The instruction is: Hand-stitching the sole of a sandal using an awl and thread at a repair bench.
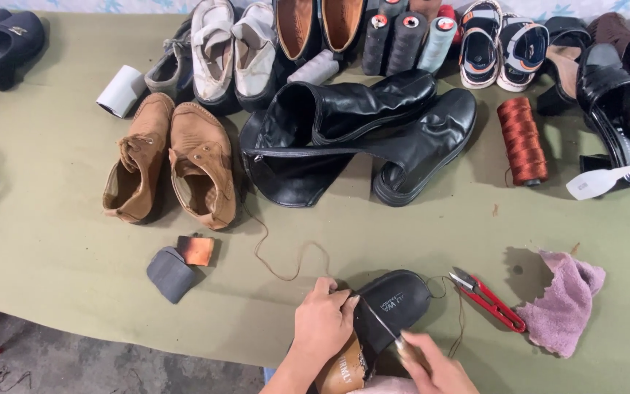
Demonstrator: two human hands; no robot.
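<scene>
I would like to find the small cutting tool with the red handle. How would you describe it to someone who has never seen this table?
Start at the olive-green table cover and go to its near edge, where the two hands work on a black shoe. Just to the right of that shoe, before the crumpled pink cloth, lie the thread snips. They are the only red-handled metal tool there, small and V-shaped, unlike the rust-coloured thread spool farther back.

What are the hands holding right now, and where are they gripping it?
The left hand grips the black shoe at its opening edge; the right hand holds a stitching awl by its handle.
</scene>
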